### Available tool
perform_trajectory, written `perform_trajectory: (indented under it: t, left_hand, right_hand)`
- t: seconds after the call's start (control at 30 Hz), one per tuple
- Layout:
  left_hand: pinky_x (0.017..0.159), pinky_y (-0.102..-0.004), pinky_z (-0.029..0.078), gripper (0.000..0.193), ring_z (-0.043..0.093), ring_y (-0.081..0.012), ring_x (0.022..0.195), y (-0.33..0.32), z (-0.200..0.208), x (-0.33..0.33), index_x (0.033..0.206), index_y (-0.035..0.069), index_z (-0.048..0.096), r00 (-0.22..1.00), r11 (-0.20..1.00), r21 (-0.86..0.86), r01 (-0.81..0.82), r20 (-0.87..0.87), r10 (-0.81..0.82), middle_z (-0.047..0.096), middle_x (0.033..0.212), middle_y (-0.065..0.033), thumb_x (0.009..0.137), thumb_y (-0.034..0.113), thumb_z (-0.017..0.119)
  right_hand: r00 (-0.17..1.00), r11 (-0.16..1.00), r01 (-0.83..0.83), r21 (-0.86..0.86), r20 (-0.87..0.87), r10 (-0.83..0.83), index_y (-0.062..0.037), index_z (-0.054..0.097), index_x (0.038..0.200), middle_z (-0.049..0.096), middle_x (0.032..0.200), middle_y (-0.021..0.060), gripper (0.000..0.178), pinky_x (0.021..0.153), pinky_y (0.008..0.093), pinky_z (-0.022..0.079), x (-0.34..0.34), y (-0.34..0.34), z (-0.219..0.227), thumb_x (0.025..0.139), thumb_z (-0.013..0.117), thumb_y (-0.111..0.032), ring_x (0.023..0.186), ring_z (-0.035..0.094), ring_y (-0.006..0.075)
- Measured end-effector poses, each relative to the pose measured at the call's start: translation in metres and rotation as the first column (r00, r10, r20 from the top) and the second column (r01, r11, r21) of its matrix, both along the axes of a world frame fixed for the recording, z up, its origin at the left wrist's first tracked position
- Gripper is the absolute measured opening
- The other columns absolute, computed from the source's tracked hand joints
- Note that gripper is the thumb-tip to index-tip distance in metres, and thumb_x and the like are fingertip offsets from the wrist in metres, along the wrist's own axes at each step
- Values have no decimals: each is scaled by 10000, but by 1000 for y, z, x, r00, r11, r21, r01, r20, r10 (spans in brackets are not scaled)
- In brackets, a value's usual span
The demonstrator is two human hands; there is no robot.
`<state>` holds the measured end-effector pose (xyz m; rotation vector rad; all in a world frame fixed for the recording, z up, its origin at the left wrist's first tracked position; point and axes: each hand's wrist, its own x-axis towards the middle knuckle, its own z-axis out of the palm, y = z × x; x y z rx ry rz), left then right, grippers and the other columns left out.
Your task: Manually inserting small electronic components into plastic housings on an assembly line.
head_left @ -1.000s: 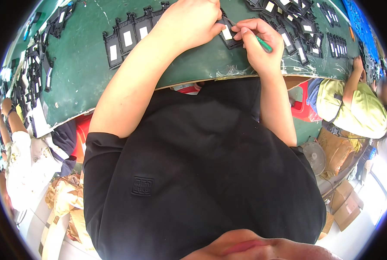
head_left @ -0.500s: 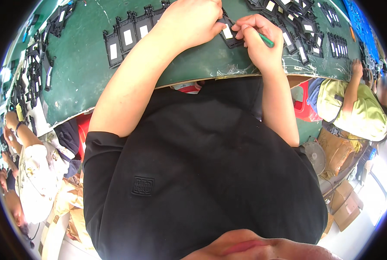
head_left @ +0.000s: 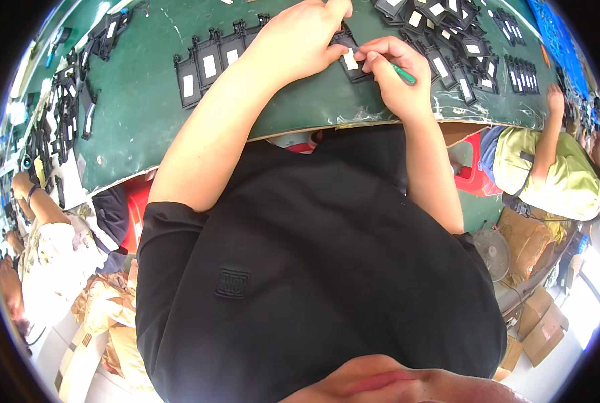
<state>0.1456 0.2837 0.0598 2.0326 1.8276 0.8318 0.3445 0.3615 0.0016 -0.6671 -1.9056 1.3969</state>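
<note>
Right hand (head_left: 402, 91) has its fingers pinched shut around a green tool (head_left: 404, 75), top of the frame, just right of centre. The black panel (head_left: 351, 62) lies on the counter (head_left: 132, 121) right there between both hands. Left hand (head_left: 306, 39) is at its left side, can't tell if those fingers actually grip it. More panels (head_left: 209, 66) line up upper left, messy pile (head_left: 447, 41) upper right.

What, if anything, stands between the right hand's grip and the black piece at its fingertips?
Nothing visible stands in the way: the right hand's grip, holding a green tool, is at the right side of the black piece. The left hand's grip is at its upper left, not between them.
</note>
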Motion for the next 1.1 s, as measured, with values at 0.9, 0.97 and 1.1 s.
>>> perform_trajectory:
  t: [0.9,0.97,1.1]
  left_hand:
    - [821,-499,520,300,650,-436,941,-1,11,1,996,22,521,999,998,-57,-5,-49,2,652,896,-225,816,108,745]
    - [819,-501,521,283,651,-441,940,-2,5,-3,995,21,533,999,999,-51,-5,-50,2,655,904,-226,819,104,739]
    - [828,-504,522,186,655,-438,957,-1,-12,-15,1004,15,585,993,993,61,105,-58,-102,673,953,-229,848,63,672]
  right_hand:
    - [993,998,-55,-9,105,55,8,711,972,758,926,36,168,641,206,457,-10,10,8,961,545,-9,734,567,44]
    - [981,991,-40,-130,181,64,-12,716,951,760,916,30,182,620,201,444,-12,12,15,955,536,-43,715,548,35]
    - [990,993,-23,-116,134,38,-1,730,945,768,889,28,171,692,239,490,-12,4,15,957,568,-52,748,584,52]
